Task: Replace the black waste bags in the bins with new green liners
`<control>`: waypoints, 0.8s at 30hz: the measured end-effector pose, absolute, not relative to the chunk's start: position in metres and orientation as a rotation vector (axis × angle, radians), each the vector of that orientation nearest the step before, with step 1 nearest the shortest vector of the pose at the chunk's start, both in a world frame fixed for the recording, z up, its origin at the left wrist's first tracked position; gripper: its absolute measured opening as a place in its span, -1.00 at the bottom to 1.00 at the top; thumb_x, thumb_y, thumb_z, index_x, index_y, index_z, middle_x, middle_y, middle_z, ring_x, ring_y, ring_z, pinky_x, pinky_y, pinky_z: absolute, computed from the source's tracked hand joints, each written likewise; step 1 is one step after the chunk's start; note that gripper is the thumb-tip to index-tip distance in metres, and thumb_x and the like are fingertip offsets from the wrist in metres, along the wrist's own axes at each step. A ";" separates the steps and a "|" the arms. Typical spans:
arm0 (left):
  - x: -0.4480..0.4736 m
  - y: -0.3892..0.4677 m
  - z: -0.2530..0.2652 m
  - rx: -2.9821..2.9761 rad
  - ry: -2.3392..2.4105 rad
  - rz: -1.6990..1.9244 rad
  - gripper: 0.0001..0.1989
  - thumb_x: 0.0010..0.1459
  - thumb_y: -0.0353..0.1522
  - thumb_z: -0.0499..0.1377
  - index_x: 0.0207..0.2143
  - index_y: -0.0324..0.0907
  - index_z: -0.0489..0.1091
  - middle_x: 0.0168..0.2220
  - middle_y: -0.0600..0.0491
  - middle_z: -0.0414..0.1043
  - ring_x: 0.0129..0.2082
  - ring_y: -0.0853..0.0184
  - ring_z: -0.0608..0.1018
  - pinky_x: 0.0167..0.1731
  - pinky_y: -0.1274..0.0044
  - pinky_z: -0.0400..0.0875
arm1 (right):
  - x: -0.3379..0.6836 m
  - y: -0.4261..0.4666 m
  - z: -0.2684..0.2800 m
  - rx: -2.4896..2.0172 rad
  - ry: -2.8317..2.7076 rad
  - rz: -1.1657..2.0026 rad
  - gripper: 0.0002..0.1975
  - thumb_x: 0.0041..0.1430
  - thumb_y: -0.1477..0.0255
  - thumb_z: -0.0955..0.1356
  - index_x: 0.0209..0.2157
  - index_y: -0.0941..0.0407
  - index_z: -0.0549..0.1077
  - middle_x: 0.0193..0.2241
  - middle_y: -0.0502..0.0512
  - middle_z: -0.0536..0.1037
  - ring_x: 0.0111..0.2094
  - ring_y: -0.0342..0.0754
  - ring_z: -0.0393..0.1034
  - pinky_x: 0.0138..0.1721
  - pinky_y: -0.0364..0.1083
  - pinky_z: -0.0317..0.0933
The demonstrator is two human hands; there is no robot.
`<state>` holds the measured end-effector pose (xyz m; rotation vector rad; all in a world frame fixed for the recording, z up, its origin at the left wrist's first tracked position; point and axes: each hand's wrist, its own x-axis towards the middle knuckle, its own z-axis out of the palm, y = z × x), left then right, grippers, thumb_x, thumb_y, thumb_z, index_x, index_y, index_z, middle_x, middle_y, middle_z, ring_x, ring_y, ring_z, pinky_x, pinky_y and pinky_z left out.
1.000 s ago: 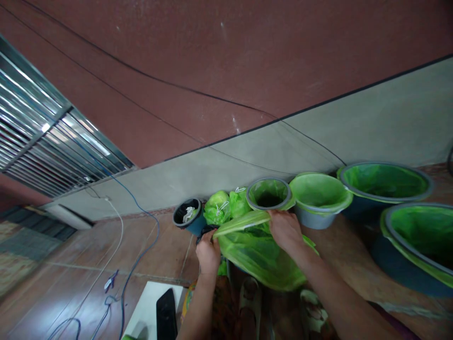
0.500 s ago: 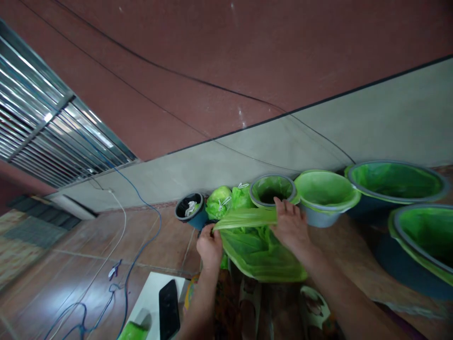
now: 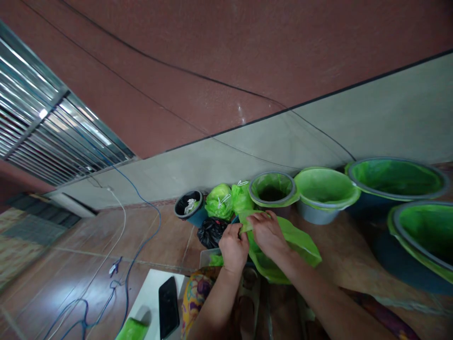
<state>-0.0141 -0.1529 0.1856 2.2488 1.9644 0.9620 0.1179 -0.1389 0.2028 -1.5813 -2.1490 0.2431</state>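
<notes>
A green plastic bag (image 3: pixel 293 243) hangs spread between my hands, its upper edge bunched where I pinch it. My left hand (image 3: pixel 234 248) grips the rim at the left end, fingers closed. Close beside it, my right hand (image 3: pixel 266 231) is closed on the same edge. Behind the bag stands a round bin (image 3: pixel 274 189) with a green liner folded over its grey rim. Left of my hands lie a knotted black bag (image 3: pixel 211 232) and tied green bags (image 3: pixel 218 202). A clear container (image 3: pixel 208 258) with something green in it is partly hidden by my left arm.
More lined bins stand along the wall: a light grey one (image 3: pixel 320 215), a large dark one (image 3: pixel 399 191) and another at right (image 3: pixel 399 259). A small blue bin (image 3: pixel 191 208) is at left. A phone (image 3: pixel 169 307) lies on a white surface (image 3: pixel 148 288). Cables (image 3: pixel 143 248) cross the floor.
My hands have come close together, the left moving right and the right moving left. The bag's edge, stretched between them before, is now gathered, and its body swings to the right.
</notes>
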 end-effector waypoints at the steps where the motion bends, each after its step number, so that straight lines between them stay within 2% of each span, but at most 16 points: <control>1: -0.018 -0.151 0.184 2.236 2.001 0.949 -0.79 0.05 -0.50 0.07 -0.28 -0.17 0.45 -0.35 0.03 0.48 -0.33 0.35 0.50 -0.28 0.56 0.33 | 0.120 -0.138 0.204 -1.571 -2.126 0.237 -0.70 0.17 0.58 0.19 -0.17 0.12 0.47 -0.20 0.12 0.53 -0.10 0.04 0.32 0.07 0.07 -0.05; 8: -0.051 -0.135 0.178 2.091 2.238 0.891 -0.79 0.05 -0.47 0.07 -0.28 -0.19 0.46 -0.30 -0.01 0.50 -0.30 0.30 0.52 -0.30 0.54 0.31 | 0.130 -0.138 0.203 -1.469 -1.957 0.214 -0.61 0.11 0.60 0.20 -0.04 0.13 0.45 -0.07 0.11 0.51 -0.05 0.02 0.30 0.03 0.01 0.00; 15: -0.091 -0.130 0.173 1.921 2.428 0.899 -0.80 0.08 -0.43 0.09 -0.26 -0.19 0.47 -0.35 -0.02 0.51 -0.34 0.28 0.53 -0.34 0.53 0.28 | 0.145 -0.128 0.198 -1.626 -1.794 0.113 -0.60 0.08 0.60 0.21 -0.06 0.12 0.46 -0.09 0.12 0.53 -0.08 0.05 0.35 0.00 0.04 0.10; 24: -0.121 -0.131 0.170 1.719 2.585 0.901 -0.79 0.11 -0.40 0.08 -0.26 -0.17 0.48 -0.35 -0.02 0.54 -0.34 0.27 0.54 -0.36 0.53 0.24 | 0.179 -0.114 0.189 -1.799 -1.633 0.029 -0.63 0.09 0.55 0.19 -0.10 0.16 0.48 -0.15 0.19 0.54 -0.14 0.04 0.41 -0.09 -0.02 0.26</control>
